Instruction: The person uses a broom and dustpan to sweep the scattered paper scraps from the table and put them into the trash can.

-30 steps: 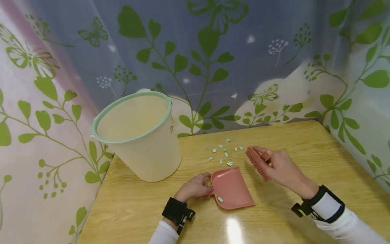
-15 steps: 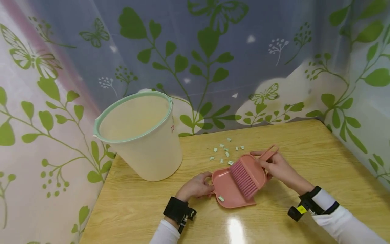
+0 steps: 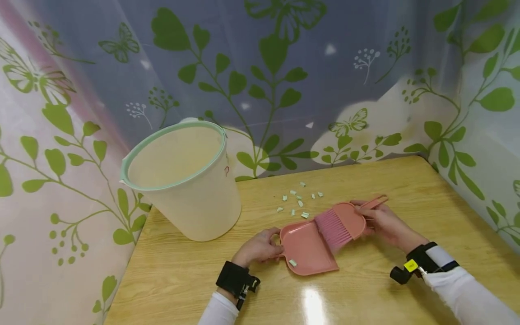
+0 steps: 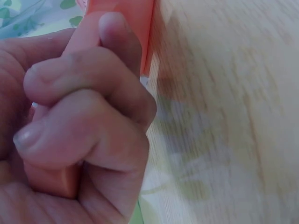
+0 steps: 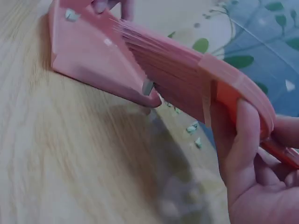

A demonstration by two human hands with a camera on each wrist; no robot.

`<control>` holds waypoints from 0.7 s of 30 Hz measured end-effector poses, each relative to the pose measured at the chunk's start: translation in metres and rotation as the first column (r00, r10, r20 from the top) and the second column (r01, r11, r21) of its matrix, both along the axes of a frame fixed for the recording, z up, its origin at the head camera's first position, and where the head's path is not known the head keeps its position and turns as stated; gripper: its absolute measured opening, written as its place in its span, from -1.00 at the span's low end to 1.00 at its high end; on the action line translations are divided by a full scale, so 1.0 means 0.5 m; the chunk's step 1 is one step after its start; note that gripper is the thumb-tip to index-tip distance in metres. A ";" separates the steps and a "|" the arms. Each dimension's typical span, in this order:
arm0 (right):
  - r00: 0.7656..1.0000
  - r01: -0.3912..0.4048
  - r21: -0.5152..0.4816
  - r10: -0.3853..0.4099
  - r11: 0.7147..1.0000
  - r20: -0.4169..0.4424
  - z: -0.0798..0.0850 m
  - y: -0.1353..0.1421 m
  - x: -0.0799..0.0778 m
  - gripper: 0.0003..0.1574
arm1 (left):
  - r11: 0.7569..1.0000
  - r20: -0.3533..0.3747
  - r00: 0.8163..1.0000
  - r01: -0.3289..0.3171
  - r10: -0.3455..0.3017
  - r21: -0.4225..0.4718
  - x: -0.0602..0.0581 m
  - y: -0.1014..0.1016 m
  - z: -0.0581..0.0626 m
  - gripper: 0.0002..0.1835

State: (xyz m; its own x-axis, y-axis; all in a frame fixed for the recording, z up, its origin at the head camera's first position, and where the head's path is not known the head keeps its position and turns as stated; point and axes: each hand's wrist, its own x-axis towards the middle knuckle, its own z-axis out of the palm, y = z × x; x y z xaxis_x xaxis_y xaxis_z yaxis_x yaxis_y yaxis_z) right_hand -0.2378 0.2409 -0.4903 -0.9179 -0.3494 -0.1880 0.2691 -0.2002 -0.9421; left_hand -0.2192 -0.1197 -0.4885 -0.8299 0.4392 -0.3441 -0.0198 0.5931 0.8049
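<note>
Left hand (image 3: pixel 259 247) had fingers clamped on dustpan (image 3: pixel 309 248); right hand (image 3: pixel 387 226), fingers clamped on brush (image 3: pixel 350 218). Scrap (image 3: pixel 292 262) lay in dustpan.

L fingers (image 4: pixel 100 133), R fingers (image 5: pixel 246 133) curled

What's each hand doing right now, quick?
Left hand: closed, gripping the pink dustpan by its handle.
Right hand: closed, holding the pink brush.

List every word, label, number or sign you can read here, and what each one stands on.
"?" or possibly "2": red mark on the bucket, too small to be sure.
Yellow label on the right wrist gear: too small to read.
Dustpan and brush: no text visible.
</note>
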 end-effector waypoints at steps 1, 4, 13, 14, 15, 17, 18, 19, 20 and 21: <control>0.999 -0.004 -0.089 0.008 0.996 0.039 -0.002 0.003 -0.001 -0.47 | 1.000 -0.003 1.000 0.002 -0.002 -0.002 0.000 -0.001 0.000 -0.51; 0.995 0.006 -0.280 0.022 0.960 0.096 -0.009 0.008 -0.001 -0.54 | 1.000 -0.001 1.000 0.006 -0.006 0.000 -0.001 -0.003 -0.001 -0.51; 0.991 0.090 -0.058 -0.095 0.994 -0.090 -0.010 -0.021 0.000 -0.24 | 1.000 0.011 1.000 0.006 -0.007 0.009 -0.004 -0.004 -0.001 -0.51; 0.990 0.105 -0.046 -0.109 0.993 -0.093 -0.011 -0.025 0.000 -0.24 | 1.000 0.011 1.000 0.008 -0.008 0.008 -0.004 -0.004 0.000 -0.51; 0.989 0.116 -0.029 -0.118 0.993 -0.091 -0.012 -0.029 -0.001 -0.24 | 1.000 0.012 1.000 0.009 -0.009 0.009 -0.004 -0.004 0.000 -0.51; 0.989 0.121 -0.004 -0.121 0.993 -0.083 -0.017 -0.037 -0.002 -0.24 | 1.000 0.016 1.000 0.013 -0.013 0.014 -0.005 -0.004 -0.001 -0.52; 0.990 0.119 0.009 -0.118 0.993 -0.080 -0.019 -0.040 -0.002 -0.24 | 1.000 0.019 1.000 0.015 -0.015 0.016 -0.005 -0.004 0.000 -0.52; 0.991 0.113 0.019 -0.112 0.993 -0.077 -0.020 -0.044 -0.002 -0.24 | 1.000 0.021 1.000 0.015 -0.016 0.016 -0.004 -0.004 0.000 -0.52; 0.991 0.113 0.024 -0.111 0.993 -0.075 -0.022 -0.047 -0.003 -0.24 | 1.000 0.022 1.000 0.016 -0.017 0.015 -0.004 -0.004 0.001 -0.52; 0.991 0.112 0.025 -0.109 0.993 -0.075 -0.023 -0.050 -0.003 -0.24 | 1.000 0.021 1.000 0.017 -0.017 0.015 -0.004 -0.004 0.002 -0.51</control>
